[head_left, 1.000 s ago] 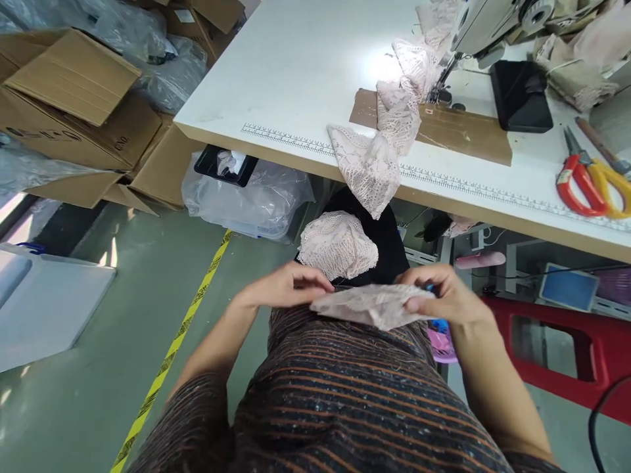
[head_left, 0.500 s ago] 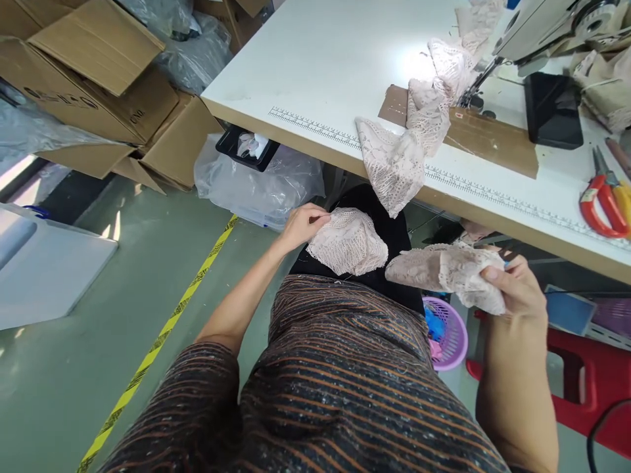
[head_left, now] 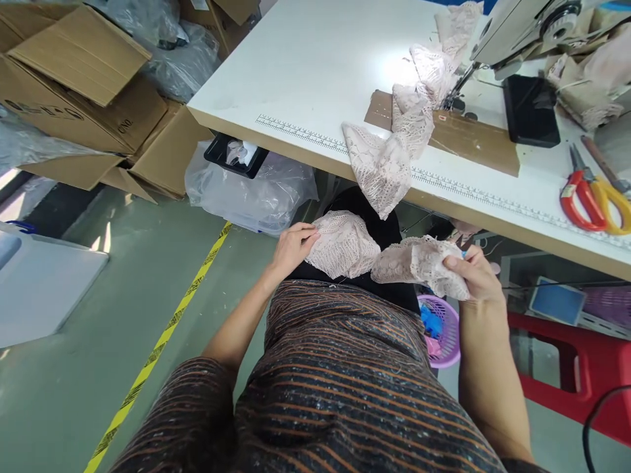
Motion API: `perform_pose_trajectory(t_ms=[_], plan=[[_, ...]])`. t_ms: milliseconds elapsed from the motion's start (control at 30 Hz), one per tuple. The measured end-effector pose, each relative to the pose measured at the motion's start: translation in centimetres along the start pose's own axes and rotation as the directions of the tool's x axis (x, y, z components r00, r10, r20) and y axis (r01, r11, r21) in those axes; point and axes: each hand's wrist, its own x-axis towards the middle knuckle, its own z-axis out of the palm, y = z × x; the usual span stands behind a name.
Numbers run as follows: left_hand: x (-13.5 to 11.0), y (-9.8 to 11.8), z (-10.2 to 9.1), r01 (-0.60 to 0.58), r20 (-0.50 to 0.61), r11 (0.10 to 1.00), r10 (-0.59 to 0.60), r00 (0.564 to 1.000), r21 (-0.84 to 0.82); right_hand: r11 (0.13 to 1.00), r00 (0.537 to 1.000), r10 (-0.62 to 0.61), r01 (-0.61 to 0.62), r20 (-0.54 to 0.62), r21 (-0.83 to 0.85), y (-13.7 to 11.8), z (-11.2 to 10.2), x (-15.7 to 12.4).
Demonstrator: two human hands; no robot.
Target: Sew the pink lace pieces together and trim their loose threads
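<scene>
My left hand (head_left: 294,246) pinches the left edge of a pale pink lace piece (head_left: 344,244) that lies over my black-clad lap. To its right, my right hand (head_left: 476,272) grips a bunched pale lace piece (head_left: 428,263), thumb on top. The two pieces meet or overlap at the middle; whether they are joined I cannot tell. A further strip of the same lace (head_left: 382,164) hangs over the table's front edge and runs back to the sewing machine (head_left: 507,33), beside its needle area.
On the white table (head_left: 305,72) lie a brown cardboard strip (head_left: 473,141), a black phone (head_left: 531,110) and red and yellow-handled scissors (head_left: 586,200). Below are a purple basket (head_left: 451,335) and a red stool (head_left: 591,381). Cardboard boxes (head_left: 89,112) and plastic bags stand at left.
My right hand has moved left with its lace piece, closer to the piece in my left hand. The whole view has shifted slightly.
</scene>
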Motion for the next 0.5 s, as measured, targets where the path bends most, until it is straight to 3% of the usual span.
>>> perform_pose_trajectory(t_ms=[133,267,367,500], plan=[[-0.6,0.5,0.0,-0.113,-0.136,0.989,0.126,0.983,0.099,1.000,1.000,-0.013,0.013,-0.001,-0.012,0.0,0.0,-0.2],[-1.3,2.5,-0.2,-0.166,-0.187,0.963,0.207,0.960,0.214,0.999,1.000,-0.028,0.029,0.010,-0.031,0.1,0.0,-0.2],[-2.5,4.9,-0.3,-0.223,-0.149,0.943,0.264,0.953,0.249,0.999,0.999,-0.027,0.028,0.018,-0.045,0.2,0.0,-0.1],[-4.1,7.7,-0.1,-0.369,-0.035,0.914,0.380,0.924,0.167,0.997,0.999,-0.035,0.036,0.028,-0.063,0.4,0.0,-0.1]])
